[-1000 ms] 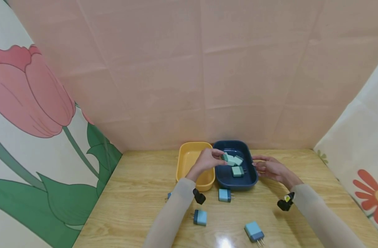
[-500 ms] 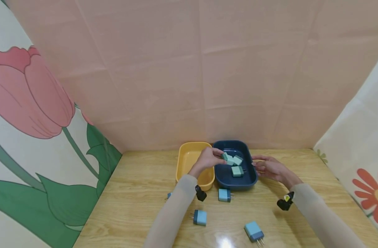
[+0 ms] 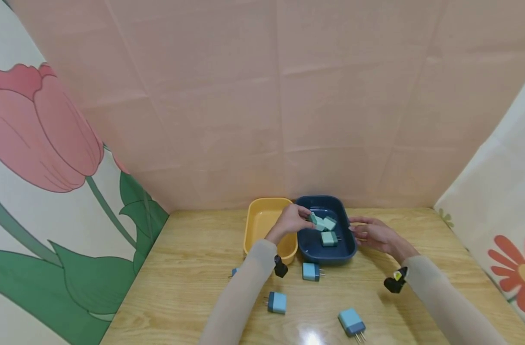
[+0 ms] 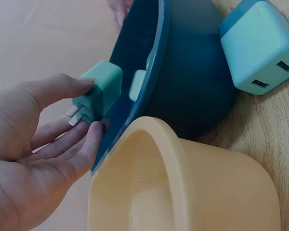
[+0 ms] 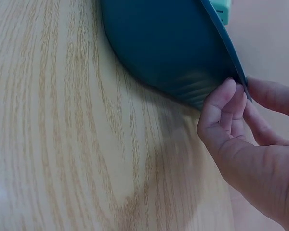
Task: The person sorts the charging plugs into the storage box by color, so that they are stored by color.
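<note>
My left hand (image 3: pixel 290 221) pinches a light and dark green charger plug (image 4: pixel 109 85) between thumb and fingers, its metal prongs facing the palm. It is over the left side of the dark blue tray (image 3: pixel 325 256). Other green charger plugs (image 3: pixel 329 238) lie inside that tray. At the tray's right side, my right hand (image 3: pixel 374 235) grips the rim (image 5: pixel 233 57) between thumb and fingers, as the right wrist view shows. A yellow tray (image 3: pixel 251 223) stands directly left of the blue one, partly behind my left hand.
Blue charger plugs lie on the wooden table (image 3: pixel 193 254): one (image 3: pixel 311 271) in front of the blue tray, one (image 3: pixel 278 303) nearer, one (image 3: pixel 350 321) at front right. Another (image 3: pixel 234 271) is mostly hidden by my left forearm. A pink cloth (image 3: pixel 228 120) hangs behind.
My left wrist and forearm have shifted slightly to the right, while the fingers stay on the green charger plug. The right hand keeps its place at the blue tray's rim.
</note>
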### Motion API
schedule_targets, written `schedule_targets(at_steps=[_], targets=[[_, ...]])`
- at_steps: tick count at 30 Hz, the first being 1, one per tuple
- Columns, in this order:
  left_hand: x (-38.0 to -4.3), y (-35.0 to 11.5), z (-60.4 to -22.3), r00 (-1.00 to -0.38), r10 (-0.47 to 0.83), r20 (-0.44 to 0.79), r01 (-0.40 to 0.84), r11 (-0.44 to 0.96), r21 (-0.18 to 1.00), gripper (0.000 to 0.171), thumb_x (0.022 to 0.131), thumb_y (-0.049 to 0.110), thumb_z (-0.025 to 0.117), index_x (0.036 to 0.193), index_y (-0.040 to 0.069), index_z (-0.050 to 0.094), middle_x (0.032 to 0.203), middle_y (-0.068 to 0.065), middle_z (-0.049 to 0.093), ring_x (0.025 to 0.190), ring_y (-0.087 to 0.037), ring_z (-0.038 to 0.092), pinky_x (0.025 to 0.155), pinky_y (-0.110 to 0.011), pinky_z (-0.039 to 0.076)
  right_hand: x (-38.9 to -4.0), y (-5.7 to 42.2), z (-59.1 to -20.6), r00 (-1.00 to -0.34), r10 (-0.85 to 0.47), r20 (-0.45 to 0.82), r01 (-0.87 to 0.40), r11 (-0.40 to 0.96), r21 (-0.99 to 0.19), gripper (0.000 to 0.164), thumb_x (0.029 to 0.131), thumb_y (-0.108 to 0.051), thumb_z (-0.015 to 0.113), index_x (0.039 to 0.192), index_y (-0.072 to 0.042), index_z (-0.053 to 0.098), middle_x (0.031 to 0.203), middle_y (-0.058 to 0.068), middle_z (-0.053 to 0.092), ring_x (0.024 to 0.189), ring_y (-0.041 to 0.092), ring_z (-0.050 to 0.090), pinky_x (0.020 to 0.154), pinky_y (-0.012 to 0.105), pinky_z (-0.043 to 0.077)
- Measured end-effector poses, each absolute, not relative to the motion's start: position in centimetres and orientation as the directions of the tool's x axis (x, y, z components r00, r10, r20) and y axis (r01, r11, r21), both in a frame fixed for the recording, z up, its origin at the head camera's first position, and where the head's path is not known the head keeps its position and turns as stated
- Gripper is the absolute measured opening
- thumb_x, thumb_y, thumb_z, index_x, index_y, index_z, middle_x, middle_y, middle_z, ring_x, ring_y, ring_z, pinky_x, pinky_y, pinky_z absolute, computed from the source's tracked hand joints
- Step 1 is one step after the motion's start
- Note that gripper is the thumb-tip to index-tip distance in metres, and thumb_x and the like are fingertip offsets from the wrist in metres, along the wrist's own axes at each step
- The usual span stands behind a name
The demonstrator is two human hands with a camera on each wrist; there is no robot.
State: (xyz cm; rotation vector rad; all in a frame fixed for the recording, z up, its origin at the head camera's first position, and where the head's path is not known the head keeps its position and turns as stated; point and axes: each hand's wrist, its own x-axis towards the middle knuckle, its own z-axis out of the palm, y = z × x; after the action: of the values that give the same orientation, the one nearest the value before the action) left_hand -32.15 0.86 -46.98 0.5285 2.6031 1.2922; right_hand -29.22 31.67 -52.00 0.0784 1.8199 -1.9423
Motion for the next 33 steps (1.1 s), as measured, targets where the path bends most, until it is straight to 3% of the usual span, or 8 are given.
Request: schedule_targets(at_steps=[26,33], targets=[[-33.0,2.0,-47.4,-0.897,0.441,-0.015,0.325,0.683,0.654,0.046,0.085,0.015,0.089,0.127,0.005,0.075,0.120,-0.007,0.078,0.107,-0.016,0.072,0.094,-0.025,0.060,-29.1,31.6,-51.8,-0.886,-0.289,-0.362,0.370,0.028,-0.928,0.058,0.109,-0.010,0.053,0.162,-0.002,0.032,0.111,-0.003,0.074,0.097,0.013,0.065,0.086,0.031,0.057],[-33.2,1.8,-47.6,-0.905,0.425,-0.015,0.302,0.666,0.682,0.045,0.089,0.014,0.085,0.132,0.007,0.072,0.130,-0.011,0.074,0.116,-0.020,0.069,0.099,-0.031,0.059,-29.2,31.6,-51.9,-0.887,-0.285,-0.364,0.375,0.016,-0.927,0.057,0.108,-0.007,0.051,0.162,-0.002,0.031,0.110,-0.003,0.074,0.095,0.013,0.065,0.085,0.031,0.057]])
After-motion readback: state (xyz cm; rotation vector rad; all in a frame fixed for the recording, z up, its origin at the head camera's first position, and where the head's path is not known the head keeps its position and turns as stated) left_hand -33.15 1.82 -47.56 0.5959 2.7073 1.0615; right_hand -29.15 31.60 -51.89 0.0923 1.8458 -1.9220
